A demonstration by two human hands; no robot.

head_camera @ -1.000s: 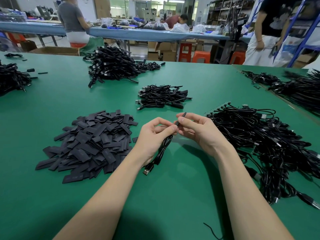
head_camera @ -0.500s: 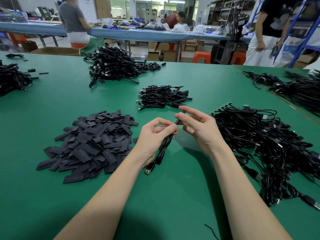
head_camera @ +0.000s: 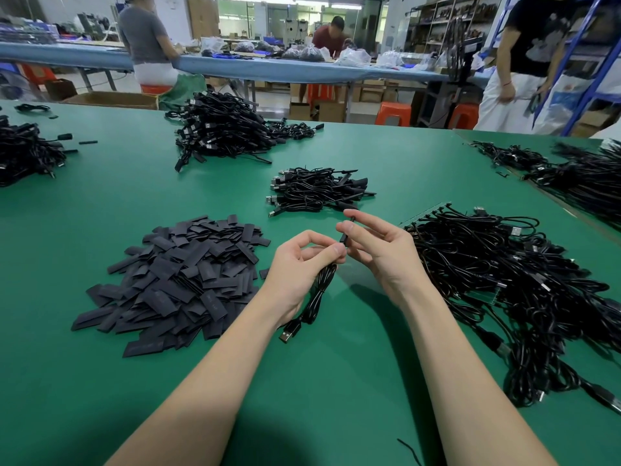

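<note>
Cable (head_camera: 319, 294) end held ready, probably for sleeving; both hands meet just above the green tabletop (head_camera: 100, 203).
At the left lies a heap of flat black sleeves (head_camera: 174, 277), untouched and near the left hand (head_camera: 302, 264). That hand pinches the top of the folded cable between thumb and fingertips. The loops hang down to a USB plug (head_camera: 289, 332) at the tabletop. Just beside it, the right hand (head_camera: 379, 253) nips the thin free end that sticks up, its other fingers spread. The next move likely calls for picking one sleeve from the heap and threading this end through it, keeping the fold pinched. A small cable heap (head_camera: 316, 190) sits behind. At the right, a tangled cable heap (head_camera: 504, 284) lies close to the forearm and could snag.
</note>
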